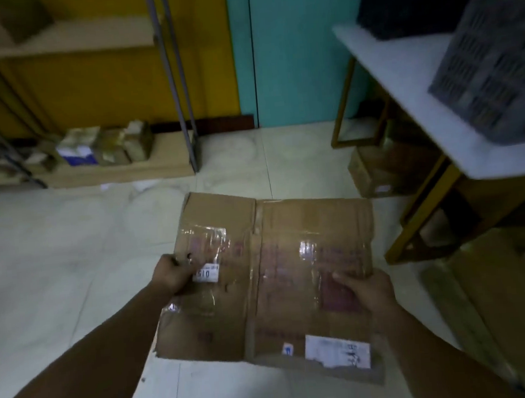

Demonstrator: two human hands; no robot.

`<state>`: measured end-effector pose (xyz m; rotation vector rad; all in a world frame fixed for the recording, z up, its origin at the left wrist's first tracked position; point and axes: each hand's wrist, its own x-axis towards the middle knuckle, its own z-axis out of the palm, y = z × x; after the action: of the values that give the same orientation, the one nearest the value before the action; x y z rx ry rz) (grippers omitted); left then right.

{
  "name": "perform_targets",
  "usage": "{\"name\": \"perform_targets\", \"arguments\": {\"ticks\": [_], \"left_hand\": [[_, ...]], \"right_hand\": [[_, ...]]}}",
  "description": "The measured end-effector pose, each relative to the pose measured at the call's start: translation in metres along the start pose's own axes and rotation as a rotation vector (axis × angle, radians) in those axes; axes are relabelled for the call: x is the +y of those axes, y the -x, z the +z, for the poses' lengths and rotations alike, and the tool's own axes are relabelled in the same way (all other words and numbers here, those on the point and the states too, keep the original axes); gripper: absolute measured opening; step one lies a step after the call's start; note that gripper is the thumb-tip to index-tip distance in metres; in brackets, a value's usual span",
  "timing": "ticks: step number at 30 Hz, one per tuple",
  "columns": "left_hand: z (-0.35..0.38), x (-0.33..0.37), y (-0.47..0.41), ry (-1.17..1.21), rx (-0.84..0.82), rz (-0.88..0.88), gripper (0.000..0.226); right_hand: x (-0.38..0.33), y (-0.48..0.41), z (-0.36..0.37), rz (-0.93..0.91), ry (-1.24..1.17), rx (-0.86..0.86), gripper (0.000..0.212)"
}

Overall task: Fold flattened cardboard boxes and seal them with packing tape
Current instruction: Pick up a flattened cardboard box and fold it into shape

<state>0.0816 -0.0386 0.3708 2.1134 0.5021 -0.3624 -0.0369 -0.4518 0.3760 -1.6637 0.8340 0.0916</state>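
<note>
The flattened box [261,277] was held in the air over the floor [55,262], low in the view, broad face up. The left hand [177,274] gripped its 9 o'clock edge, fingers curled round it. The right hand [369,291] pinched the 3 o'clock edge, thumb on top.

To open it well, I judged, both edges should be pushed toward each other so the middle crease breaks out evenly. The grips should stay near mid-edge, since old tape across the face could resist and twist the panels.

The crease ran from 12 to 6 o'clock, leaning slightly toward 1 at the far end. The sheet looked nearly square, so its long axis could not be told surely.
</note>
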Motion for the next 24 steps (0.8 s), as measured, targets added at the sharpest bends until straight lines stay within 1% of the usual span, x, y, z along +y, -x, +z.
{"name": "perform_targets", "arguments": {"ticks": [3,5,6,7,8,11,14,15,18,20,22,24], "left_hand": [[-0.057,0.110,0.046,0.056,0.032,0.103,0.026],[-0.097,0.174,0.078,0.072,0.052,0.161,0.032],[-0.116,0.200,0.090,0.085,0.061,0.201,0.045],[-0.134,0.224,0.101,0.079,0.067,0.238,0.063],[-0.151,0.245,0.113,0.087,0.066,0.261,0.074],[-0.191,0.302,0.166,0.120,0.064,0.389,0.071],[-0.220,0.333,0.218,0.153,0.096,0.481,0.069],[-0.227,0.337,0.233,0.168,0.111,0.517,0.068],[-0.237,0.341,0.273,0.261,0.169,0.611,0.076],[-0.232,0.339,0.302,0.318,0.169,0.654,0.072],[-0.220,0.334,0.321,0.347,0.150,0.678,0.066],[-0.203,0.330,0.337,0.340,0.136,0.676,0.066]], "right_hand": [[-0.101,0.040,-0.041,-0.050,-0.070,0.022,0.055],[-0.156,0.059,-0.070,-0.116,-0.076,0.031,0.075],[-0.182,0.069,-0.083,-0.156,-0.082,0.030,0.084],[-0.207,0.079,-0.096,-0.191,-0.100,0.023,0.088],[-0.234,0.093,-0.110,-0.220,-0.109,0.008,0.085],[-0.306,0.137,-0.150,-0.289,-0.089,-0.025,0.068],[-0.354,0.175,-0.186,-0.320,-0.054,-0.082,0.028],[-0.363,0.186,-0.197,-0.345,-0.049,-0.093,0.023],[-0.375,0.219,-0.229,-0.415,-0.109,-0.071,0.018],[-0.370,0.238,-0.250,-0.437,-0.194,-0.096,0.014],[-0.360,0.257,-0.267,-0.477,-0.221,-0.111,0.016],[-0.347,0.268,-0.280,-0.523,-0.219,-0.104,0.018]]}}
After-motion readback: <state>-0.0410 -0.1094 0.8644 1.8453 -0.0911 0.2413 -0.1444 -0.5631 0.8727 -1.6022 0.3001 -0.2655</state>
